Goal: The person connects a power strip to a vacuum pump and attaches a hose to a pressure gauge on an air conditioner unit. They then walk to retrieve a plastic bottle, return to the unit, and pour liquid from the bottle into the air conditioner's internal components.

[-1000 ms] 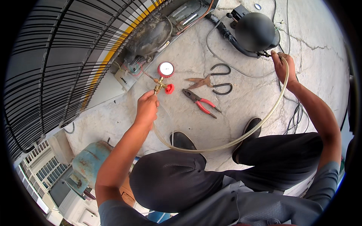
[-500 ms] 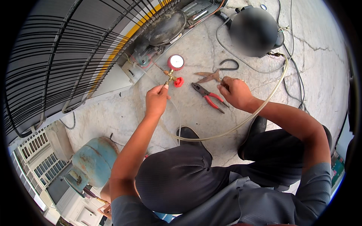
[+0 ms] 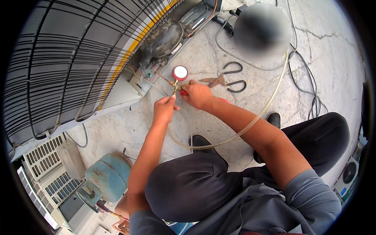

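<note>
A round pressure gauge (image 3: 180, 73) with a red rim and white dial sits on a brass valve fitting (image 3: 176, 87) beside the refrigerator's base. Just below it, my left hand (image 3: 163, 111) is closed, pinching the hose fitting (image 3: 174, 96) at the valve's lower end. My right hand (image 3: 198, 95) grips the red valve knob (image 3: 183, 93), its fingers covering most of it. Rusty scissors (image 3: 219, 80) with black handles lie open on the floor, right of the gauge. Pliers are mostly hidden under my right hand and forearm; only a bit of red handle (image 3: 224, 100) shows.
A dark compressor (image 3: 162, 37) sits in the base behind the black wire grille (image 3: 55, 58). A pale hose (image 3: 270, 102) arcs over my right forearm from a blurred dark round thing (image 3: 261, 33). Black cables (image 3: 311, 84) lie right; a rusty blue gas cylinder (image 3: 109, 176) stands lower left.
My right hand has moved left from the scissors to the red valve knob, and its forearm now covers the pliers. My left hand stays at the hose fitting. The view has shifted slightly.
</note>
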`<state>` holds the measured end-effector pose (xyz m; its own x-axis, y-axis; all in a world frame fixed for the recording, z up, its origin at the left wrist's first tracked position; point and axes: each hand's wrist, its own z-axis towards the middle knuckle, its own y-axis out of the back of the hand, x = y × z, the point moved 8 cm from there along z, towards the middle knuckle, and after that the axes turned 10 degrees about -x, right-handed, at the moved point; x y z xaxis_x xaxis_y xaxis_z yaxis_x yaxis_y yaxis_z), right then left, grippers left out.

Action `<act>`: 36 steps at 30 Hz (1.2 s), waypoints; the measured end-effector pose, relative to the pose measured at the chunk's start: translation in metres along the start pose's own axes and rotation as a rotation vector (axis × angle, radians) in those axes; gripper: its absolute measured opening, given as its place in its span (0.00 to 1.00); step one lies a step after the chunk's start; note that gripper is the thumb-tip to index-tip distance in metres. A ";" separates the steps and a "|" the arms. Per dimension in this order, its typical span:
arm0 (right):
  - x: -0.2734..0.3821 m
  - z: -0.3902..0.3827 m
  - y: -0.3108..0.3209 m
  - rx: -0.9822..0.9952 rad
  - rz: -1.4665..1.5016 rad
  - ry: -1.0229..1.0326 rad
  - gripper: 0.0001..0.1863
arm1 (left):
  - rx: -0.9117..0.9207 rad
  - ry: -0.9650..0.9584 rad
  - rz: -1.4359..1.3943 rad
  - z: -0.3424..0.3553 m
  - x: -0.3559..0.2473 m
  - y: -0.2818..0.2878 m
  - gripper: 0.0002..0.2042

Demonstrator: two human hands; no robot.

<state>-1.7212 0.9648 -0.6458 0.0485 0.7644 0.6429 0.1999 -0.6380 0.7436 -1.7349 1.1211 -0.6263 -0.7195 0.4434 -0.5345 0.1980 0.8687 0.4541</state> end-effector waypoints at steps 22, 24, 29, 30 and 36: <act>-0.004 -0.010 0.027 -0.071 0.124 0.019 0.14 | -0.012 -0.095 -0.069 0.015 -0.019 -0.012 0.09; -0.005 -0.010 0.029 -0.071 0.131 0.018 0.14 | -0.020 -0.083 -0.079 0.012 -0.019 -0.013 0.09; 0.000 -0.012 0.035 -0.065 0.110 0.048 0.15 | -0.095 -0.352 -0.063 0.030 -0.017 -0.013 0.09; 0.000 -0.012 0.035 -0.064 0.112 0.037 0.15 | -0.114 -0.428 -0.096 0.032 -0.018 -0.013 0.10; -0.007 -0.012 0.032 -0.057 0.110 0.005 0.16 | -0.083 -0.217 -0.152 0.015 -0.031 -0.016 0.09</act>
<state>-1.7268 0.9378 -0.6239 0.0622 0.6892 0.7219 0.1381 -0.7223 0.6776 -1.7058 1.0962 -0.6274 -0.5759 0.3539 -0.7369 0.0369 0.9117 0.4091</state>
